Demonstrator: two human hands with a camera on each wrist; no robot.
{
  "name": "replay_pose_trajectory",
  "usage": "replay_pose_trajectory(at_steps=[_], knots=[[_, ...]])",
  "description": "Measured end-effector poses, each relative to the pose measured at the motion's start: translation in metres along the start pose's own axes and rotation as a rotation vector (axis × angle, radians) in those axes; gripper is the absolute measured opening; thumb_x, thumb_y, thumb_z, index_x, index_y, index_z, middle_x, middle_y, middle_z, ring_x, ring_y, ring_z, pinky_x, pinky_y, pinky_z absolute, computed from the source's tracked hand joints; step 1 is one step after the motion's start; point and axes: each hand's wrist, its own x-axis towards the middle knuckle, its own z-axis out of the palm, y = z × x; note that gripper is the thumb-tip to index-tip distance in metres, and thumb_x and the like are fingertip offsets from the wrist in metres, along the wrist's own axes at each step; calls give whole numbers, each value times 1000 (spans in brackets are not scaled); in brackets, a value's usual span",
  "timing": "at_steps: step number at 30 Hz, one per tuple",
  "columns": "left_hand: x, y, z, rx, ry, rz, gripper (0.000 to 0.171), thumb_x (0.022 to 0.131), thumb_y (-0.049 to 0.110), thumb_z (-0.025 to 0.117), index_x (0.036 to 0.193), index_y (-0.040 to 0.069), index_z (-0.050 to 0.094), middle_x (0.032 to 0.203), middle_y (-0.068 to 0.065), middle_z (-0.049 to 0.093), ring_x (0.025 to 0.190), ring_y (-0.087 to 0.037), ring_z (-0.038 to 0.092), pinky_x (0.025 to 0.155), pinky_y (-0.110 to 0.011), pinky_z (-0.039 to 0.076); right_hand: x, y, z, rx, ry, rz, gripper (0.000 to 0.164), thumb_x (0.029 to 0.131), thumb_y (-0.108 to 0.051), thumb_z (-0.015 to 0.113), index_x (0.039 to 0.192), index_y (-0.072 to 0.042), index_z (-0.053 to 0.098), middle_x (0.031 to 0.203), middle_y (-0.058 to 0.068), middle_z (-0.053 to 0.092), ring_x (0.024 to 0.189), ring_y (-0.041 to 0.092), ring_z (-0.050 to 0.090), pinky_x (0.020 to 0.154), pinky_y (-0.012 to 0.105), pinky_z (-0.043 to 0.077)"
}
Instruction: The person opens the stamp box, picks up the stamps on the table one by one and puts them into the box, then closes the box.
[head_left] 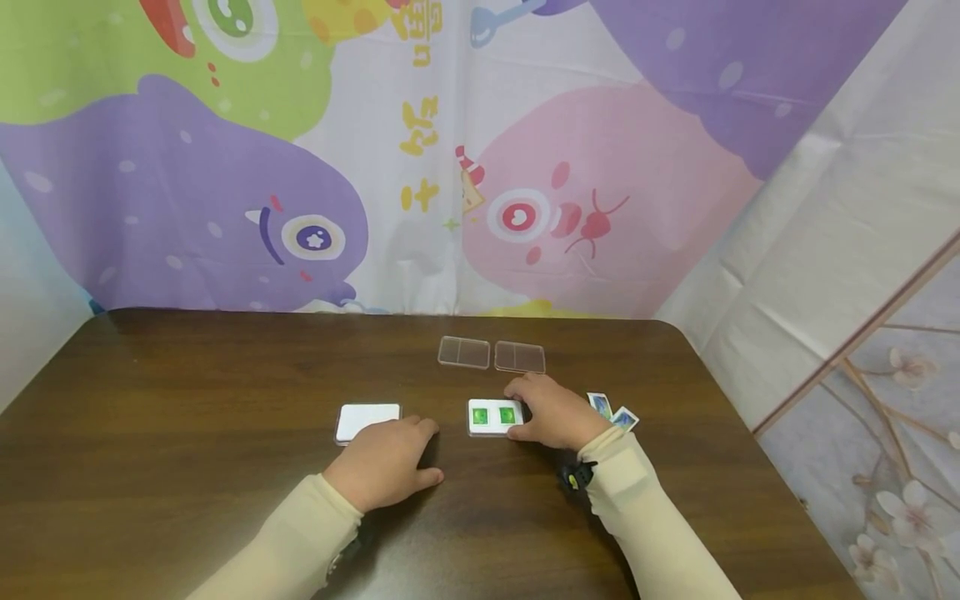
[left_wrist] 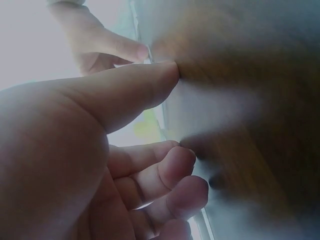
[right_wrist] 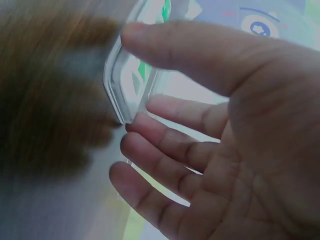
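Note:
A flat clear plastic case (head_left: 479,418) with a white insert and two green stamp-like pictures lies near the middle of the table. My right hand (head_left: 557,412) grips its right end, thumb at the near edge and fingers at the far edge. In the right wrist view, the thumb meets the case's transparent rim (right_wrist: 114,82). My left hand (head_left: 386,458) rests on the table with nothing in it, thumb and fingers apart. It partly covers a second case (head_left: 363,414) with a plain white insert. The left wrist view shows its fingertips (left_wrist: 187,197) at the tabletop.
Two transparent lids (head_left: 463,352) lie side by side farther back. Two small bluish stamps (head_left: 624,418) lie beyond the right wrist, partly behind the sleeve. The dark wooden table (head_left: 187,375) ends at a cartoon-printed curtain (head_left: 405,275).

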Motion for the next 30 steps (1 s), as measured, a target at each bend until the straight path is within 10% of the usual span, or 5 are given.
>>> replay_pose_trajectory(at_steps=[30], knots=[[0, 1, -2, -7, 2, 7, 58, 87, 36, 83, 126, -3, 64, 123, -18, 69, 112, -35, 68, 95, -48, 54, 2, 17, 1, -13, 96, 98, 51, 94, -18, 77, 138, -1, 58, 129, 17, 64, 116, 32, 61, 96, 47, 49]])
